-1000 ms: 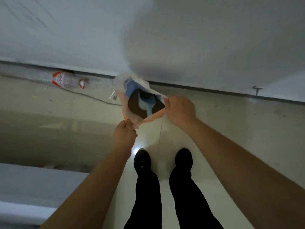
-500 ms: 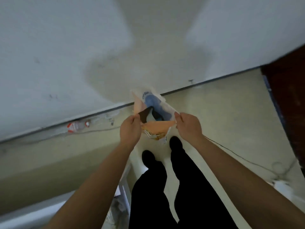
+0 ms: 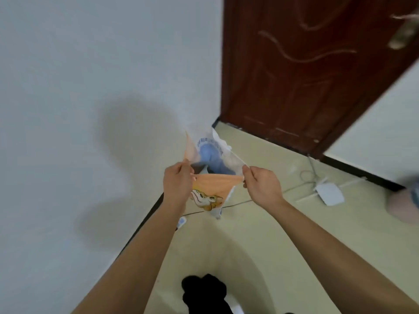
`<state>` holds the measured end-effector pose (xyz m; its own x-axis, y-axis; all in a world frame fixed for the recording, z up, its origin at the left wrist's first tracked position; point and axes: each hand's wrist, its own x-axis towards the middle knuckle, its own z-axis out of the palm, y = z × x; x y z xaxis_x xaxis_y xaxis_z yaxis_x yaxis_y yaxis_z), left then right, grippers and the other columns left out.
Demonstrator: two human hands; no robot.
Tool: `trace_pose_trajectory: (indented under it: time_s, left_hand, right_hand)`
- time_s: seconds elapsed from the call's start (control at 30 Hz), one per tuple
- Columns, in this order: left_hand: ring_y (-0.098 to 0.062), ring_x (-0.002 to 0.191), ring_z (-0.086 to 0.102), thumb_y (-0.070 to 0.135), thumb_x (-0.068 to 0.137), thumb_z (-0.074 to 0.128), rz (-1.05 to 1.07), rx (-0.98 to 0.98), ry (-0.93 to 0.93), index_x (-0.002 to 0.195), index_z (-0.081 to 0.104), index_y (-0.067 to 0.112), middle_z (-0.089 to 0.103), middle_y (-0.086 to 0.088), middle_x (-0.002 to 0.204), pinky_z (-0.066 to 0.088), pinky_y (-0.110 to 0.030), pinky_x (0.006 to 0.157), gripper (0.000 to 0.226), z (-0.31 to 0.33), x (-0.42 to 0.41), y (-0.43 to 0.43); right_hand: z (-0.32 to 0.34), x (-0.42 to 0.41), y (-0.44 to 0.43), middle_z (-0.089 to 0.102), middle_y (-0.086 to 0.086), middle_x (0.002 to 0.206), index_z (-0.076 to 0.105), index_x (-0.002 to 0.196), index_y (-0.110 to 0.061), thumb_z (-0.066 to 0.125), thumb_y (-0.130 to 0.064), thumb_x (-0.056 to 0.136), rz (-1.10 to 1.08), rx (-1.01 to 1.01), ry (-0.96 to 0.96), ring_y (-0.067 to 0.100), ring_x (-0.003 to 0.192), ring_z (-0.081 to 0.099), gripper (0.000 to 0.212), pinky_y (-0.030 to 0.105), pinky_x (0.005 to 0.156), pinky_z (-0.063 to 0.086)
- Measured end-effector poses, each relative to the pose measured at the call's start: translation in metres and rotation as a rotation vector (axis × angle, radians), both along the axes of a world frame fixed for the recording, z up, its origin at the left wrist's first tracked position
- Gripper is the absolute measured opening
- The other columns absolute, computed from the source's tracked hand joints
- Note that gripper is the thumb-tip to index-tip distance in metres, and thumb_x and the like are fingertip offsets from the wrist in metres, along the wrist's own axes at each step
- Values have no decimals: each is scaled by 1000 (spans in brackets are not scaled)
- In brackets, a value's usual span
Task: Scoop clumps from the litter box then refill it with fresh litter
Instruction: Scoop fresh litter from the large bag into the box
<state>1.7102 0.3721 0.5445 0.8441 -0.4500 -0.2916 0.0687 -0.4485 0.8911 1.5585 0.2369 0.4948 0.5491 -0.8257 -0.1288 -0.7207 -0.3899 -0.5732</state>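
While the left hand [image 3: 179,184] and the right hand [image 3: 263,189] pinch opposite rims of the printed plastic bag [image 3: 212,189], seemingly readying it for clumps, the next move needs the unseen litter box.

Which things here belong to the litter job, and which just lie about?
Job: orange-and-white printed plastic bag, pinched open by left hand and right hand.
Lying about: flat white router, thin dark cable, brown wooden door.
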Motion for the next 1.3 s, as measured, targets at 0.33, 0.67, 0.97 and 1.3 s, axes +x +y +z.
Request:
trace_pose_trajectory:
  time_s: [0.33,0.67,0.97,1.3]
  left_hand:
    - [-16,60,50,29,96,46,-272,-115,11,68,55,16,57,-1,65,46,-34,72,33,54,-285,-188]
    - [-24,65,53,20,91,50,-848,-44,26,53,54,13,56,-5,60,45,-37,66,38,32,-592,-339]
    - [-22,75,59,18,88,49,-1313,223,230,79,63,2,70,-15,88,41,-30,63,23,-5,-818,-478]
    - [-17,62,43,15,84,51,-1588,329,112,58,51,14,51,-3,63,32,-31,58,26,-16,-975,-583]
  right_hand:
    - [68,-327,-85,62,10,74,54,72,-11,33,-35,105,-313,-69,-139,29,73,57,46,36,64,42]
    - [60,-632,-150,58,10,70,50,68,-11,32,-37,106,-824,-66,-102,26,66,54,49,36,60,39]
    - [35,-830,-227,65,17,83,65,82,1,31,-33,105,-1416,82,-48,31,79,60,53,38,72,47]
    - [9,-966,-295,61,15,77,62,81,-2,31,-34,105,-1569,187,-8,31,74,57,50,35,63,42]
